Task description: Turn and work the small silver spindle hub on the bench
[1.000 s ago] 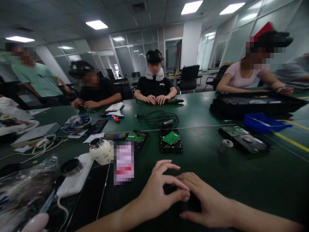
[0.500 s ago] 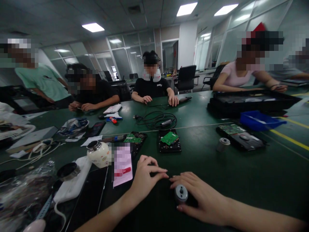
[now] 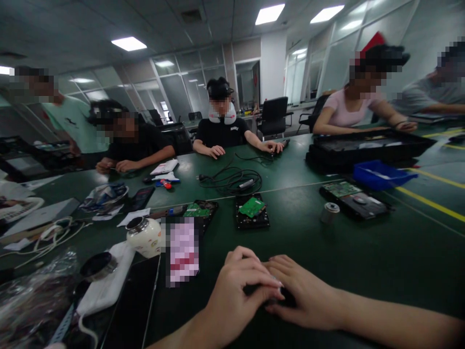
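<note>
My two hands meet low in the middle of the green table [image 3: 363, 261]. My left hand [image 3: 238, 288] is curled, its fingertips pinched together over the thumb side of my right hand [image 3: 307, 298]. What the left fingers grip is hidden. My right hand lies flat, fingers stretched out, on a dark flat object [image 3: 286, 299] of which only a sliver shows between the hands.
Beyond my hands lie two opened hard drives with green circuit boards [image 3: 252, 211], a small metal cylinder [image 3: 330, 212], a white jar [image 3: 144, 236], a black cable coil [image 3: 232, 182] and a blue bin [image 3: 381, 173]. Several people sit round the far side. Clutter and cables fill the left.
My left hand has swung right and closed over my right hand's thumb side, covering the small round silver part seen half a second ago. The person opposite has reached out to the right.
</note>
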`<state>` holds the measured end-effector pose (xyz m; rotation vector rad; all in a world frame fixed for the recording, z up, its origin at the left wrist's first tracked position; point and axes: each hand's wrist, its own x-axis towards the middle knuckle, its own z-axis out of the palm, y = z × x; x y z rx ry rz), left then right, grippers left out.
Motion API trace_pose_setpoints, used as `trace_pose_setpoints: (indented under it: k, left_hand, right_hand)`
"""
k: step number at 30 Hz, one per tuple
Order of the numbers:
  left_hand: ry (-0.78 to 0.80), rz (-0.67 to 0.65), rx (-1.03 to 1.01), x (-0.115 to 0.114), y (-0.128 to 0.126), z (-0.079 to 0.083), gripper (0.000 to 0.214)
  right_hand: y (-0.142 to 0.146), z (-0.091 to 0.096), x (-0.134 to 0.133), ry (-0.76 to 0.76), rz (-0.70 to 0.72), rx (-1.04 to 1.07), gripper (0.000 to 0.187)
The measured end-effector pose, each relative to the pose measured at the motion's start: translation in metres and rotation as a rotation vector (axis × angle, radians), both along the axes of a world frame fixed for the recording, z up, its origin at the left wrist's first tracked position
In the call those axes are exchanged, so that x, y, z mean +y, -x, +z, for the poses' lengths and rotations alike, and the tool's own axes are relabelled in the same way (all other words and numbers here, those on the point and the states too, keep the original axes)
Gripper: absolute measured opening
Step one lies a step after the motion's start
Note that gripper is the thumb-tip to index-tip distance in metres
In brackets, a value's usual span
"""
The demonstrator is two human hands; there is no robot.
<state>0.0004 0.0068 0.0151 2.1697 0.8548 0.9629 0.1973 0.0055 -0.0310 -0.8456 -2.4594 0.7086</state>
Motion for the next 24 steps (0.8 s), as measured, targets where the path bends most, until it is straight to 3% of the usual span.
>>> trace_pose_setpoints:
  k: [5,13,24]
  left_hand:
    - [-0.02,0.019,0.01,-0.0017,-0.0001,-0.0064,0.008]
    - [-0.04,0.035,0.002,-0.0027,0.0036,-0.0033,0.01]
    - [-0.033,-0.019,0.04,-0.0056,0.0024,-0.005,0.012]
  right_hand:
    - [0.0011,-0.0002,0.0003,-0.001,0.002,-0.022,0.023]
    - [0.0002,0.0051,-0.0002,0.026,0.015,-0.028,0.029]
    - [0.0016,0.0039,0.0009,0.019,0.009,-0.033,0.023]
